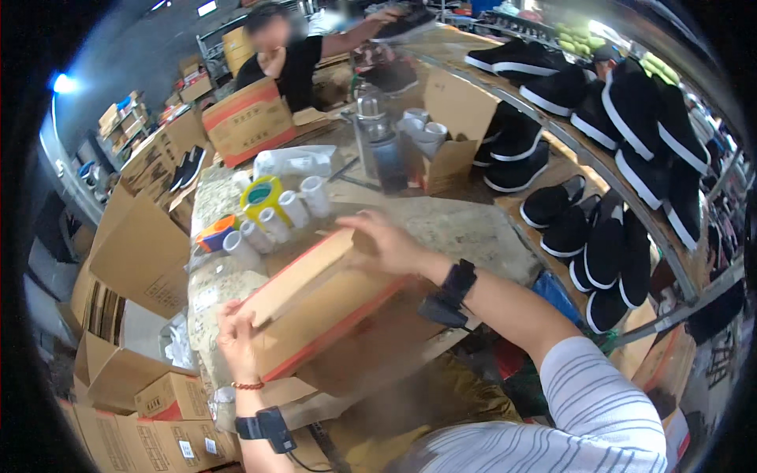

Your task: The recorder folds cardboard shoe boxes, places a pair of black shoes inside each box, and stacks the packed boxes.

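A brown cardboard shoebox with red edges lies tilted in front of me on the worktable. At its near-left corner my left hand grips the edge, a red bead bracelet on the wrist. My right hand holds the far-right end, fingers curled over the top edge of the raised narrow panel. Both wrists wear black strapped devices. Just beyond the box stand several white rolls, next to a yellow-green tape roll and an orange-and-blue tape dispenser. The inside of the box is mostly hidden.
Racks on the right hold several black shoes with white soles. A clear jug and an open carton stand at the back. Cartons crowd the left. Across the table a person holds a shoe beside a red-and-brown box.
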Tool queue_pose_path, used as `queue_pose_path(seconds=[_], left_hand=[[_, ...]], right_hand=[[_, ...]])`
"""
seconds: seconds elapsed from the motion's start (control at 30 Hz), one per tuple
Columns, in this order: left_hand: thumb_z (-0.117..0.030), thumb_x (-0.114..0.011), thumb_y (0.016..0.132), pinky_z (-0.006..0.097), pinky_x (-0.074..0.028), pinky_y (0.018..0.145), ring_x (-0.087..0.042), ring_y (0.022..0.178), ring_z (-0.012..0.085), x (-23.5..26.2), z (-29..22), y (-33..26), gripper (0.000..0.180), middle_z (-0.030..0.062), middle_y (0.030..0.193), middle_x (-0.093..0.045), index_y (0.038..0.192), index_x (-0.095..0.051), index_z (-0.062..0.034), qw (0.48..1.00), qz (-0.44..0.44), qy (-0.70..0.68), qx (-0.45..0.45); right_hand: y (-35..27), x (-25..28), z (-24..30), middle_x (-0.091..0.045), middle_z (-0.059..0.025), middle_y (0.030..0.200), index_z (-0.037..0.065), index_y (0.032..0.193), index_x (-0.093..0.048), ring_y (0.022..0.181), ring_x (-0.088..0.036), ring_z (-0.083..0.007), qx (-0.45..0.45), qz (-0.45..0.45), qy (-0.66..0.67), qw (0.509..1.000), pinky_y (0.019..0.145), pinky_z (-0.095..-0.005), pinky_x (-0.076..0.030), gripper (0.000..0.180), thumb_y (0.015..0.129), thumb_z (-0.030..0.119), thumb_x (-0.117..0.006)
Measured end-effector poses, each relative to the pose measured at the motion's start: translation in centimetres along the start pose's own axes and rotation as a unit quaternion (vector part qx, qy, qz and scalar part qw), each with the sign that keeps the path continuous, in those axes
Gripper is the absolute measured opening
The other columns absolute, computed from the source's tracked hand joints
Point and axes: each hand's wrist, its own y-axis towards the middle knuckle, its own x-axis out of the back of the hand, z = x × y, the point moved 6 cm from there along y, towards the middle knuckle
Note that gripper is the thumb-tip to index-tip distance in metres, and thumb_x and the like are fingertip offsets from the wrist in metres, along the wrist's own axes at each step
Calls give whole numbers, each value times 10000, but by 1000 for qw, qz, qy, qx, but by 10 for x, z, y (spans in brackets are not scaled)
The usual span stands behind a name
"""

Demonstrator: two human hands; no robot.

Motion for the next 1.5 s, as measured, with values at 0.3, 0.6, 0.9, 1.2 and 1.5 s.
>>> queue_pose_path(seconds=[0.3, 0.6, 0.9, 1.2, 1.5], left_hand=[[-35, -706, 728, 414, -398, 960, -423, 1199, 337, -47, -127, -24, 431, 145, 1228, -414, 1123, -534, -40, 928, -25, 368, -55], [-158, -607, 822, 535, -184, 1098, -555, 1043, 299, -108, -84, -56, 493, 99, 1040, -611, 1302, -500, -123, 831, 182, 522, -59], [-89, -657, 722, 388, -347, 720, -527, 790, 256, -115, -117, -68, 404, 55, 790, -525, 1124, -649, -120, 861, 37, 437, -257], [-95, -613, 831, 360, -393, 945, -550, 1028, 249, -184, -117, -89, 281, 115, 1137, -580, 1108, -630, -49, 981, 173, 84, -33], [-81, -648, 835, 337, -403, 977, -540, 1124, 214, -149, -184, -45, 473, 153, 1219, -572, 1260, -487, 50, 980, 61, -177, -61]], right_hand=[[-28, 30, 16, -441, -157, 1187, 102, 1194, -531, 1081, -504, -351, -53, -71, -27, 996, 916, -397, -439, 577, 699, 280, -770], [-144, 196, -68, -605, -151, 1043, 100, 944, -696, 971, -580, -325, -198, -97, -342, 914, 829, -433, -481, 225, 809, 262, -622], [-308, 365, -34, -662, -181, 980, 71, 925, -673, 922, -622, -368, -526, -140, -592, 594, 765, -468, -493, 285, 814, 333, -650], [-221, 248, -40, -661, -59, 847, 13, 1007, -645, 705, -600, -211, -319, -300, 40, 898, 678, -342, -475, 231, 890, 198, -573], [-152, 55, -13, -651, -69, 1014, 23, 1146, -583, 843, -633, -199, -267, -235, 611, 707, 742, -310, -521, 264, 925, 164, -547]])
